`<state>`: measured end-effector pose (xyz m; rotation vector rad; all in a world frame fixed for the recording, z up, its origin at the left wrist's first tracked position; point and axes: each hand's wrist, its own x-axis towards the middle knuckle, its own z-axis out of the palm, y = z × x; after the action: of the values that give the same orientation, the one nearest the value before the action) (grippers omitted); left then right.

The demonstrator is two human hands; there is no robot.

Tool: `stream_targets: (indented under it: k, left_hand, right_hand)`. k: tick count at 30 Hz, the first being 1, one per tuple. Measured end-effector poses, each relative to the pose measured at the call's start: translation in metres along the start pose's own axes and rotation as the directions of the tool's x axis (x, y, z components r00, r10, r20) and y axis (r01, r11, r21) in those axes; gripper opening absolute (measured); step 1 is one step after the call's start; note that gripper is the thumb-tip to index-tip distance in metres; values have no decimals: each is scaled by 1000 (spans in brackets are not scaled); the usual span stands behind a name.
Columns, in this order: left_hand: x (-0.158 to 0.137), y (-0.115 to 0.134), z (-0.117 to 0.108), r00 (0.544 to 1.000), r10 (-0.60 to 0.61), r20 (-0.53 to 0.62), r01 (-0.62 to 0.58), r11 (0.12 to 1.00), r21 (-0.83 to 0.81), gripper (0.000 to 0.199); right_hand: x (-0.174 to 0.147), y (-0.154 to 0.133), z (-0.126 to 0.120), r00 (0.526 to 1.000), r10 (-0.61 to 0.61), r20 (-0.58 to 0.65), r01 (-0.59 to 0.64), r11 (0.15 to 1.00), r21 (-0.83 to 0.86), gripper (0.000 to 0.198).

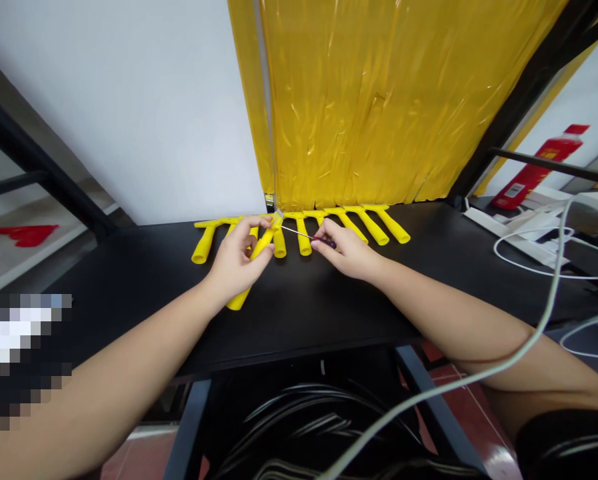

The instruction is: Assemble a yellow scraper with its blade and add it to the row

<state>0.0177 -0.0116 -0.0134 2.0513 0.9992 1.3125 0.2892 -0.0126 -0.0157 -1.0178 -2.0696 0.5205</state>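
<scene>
My left hand (241,257) is closed round a yellow T-shaped plastic handle (259,252), whose wide round end points down towards me. At its upper end, by my fingertips, sits a small greyish, see-through piece (277,218). My right hand (346,248) grips a screwdriver (323,241) by its dark red handle. The thin metal shaft points left, and its tip is at the held handle's head; whether it touches is too small to tell. Behind both hands, several more yellow T-shaped handles (371,227) lie in a row along the table's back edge, some partly hidden by my left hand.
The black table (309,313) meets a white panel (129,100) and a yellow film-covered panel (379,100). A red bottle (541,167) and white cables (529,270) are at the right. One pale cable (429,393) crosses before my right forearm. Black frame bars (53,160) flank the table.
</scene>
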Motion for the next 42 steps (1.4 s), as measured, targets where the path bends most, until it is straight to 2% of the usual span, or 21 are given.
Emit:
stream_targets:
  k: [9, 13, 18, 21, 25, 28, 30, 32, 34, 36, 37, 39, 42]
  left_hand:
    - [-1, -5, -3, 997, 72, -2, -71, 995, 74, 35]
    - [-1, -6, -3, 997, 78, -3, -77, 995, 65, 34]
    - [-2, -5, -3, 997, 75, -18, -74, 997, 19, 34]
    - [-2, -5, -3, 996, 89, -21, -89, 996, -6, 32]
    - [-2, -4, -5, 994, 112, -4, -112, 993, -39, 30]
    - [-1, -4, -6, 989, 148, 2, -148, 988, -39, 30]
    - [0, -4, -6, 989, 150, 18, -149, 988, -39, 30]
    - [1, -5, -6, 993, 106, 45, -104, 993, -58, 30]
    - [3, -8, -7, 998, 37, 56, -34, 998, -60, 33]
    - [6, -12, -10, 999, -13, 30, 14, 1000, -21, 36]
    - [9, -15, -13, 1000, -20, 3, 20, 1000, 19, 38]
    - [14, -22, -22, 998, -14, -60, 22, 990, 139, 41]
    - [22, -32, -42, 992, -40, -121, 80, 934, 349, 50]
  right_hand:
    - [0, 5, 1, 1000, -8, -16, 9, 998, 57, 17]
    - [1, 14, 3, 1000, 14, -7, -12, 976, 217, 21]
    - [3, 14, 4, 994, 64, 92, -96, 904, 416, 36]
    - [3, 12, 5, 979, 73, 192, -168, 821, 545, 41]
    - [3, 11, 4, 932, 74, 355, -324, 611, 722, 44]
    - [3, 10, 2, 888, 56, 456, -422, 495, 760, 43]
    - [4, 9, 2, 864, 58, 501, -467, 463, 753, 41]
    - [5, 10, 2, 861, 77, 503, -467, 513, 720, 40]
    - [5, 11, 0, 889, 92, 449, -387, 675, 628, 38]
    - [4, 12, -3, 932, 55, 358, -220, 872, 438, 33]
    - [3, 12, -6, 946, 20, 324, -129, 939, 318, 29]
    - [1, 10, -10, 947, -39, 319, 2, 993, 114, 23]
    - [-3, 6, -15, 904, -48, 426, 58, 998, -12, 19]
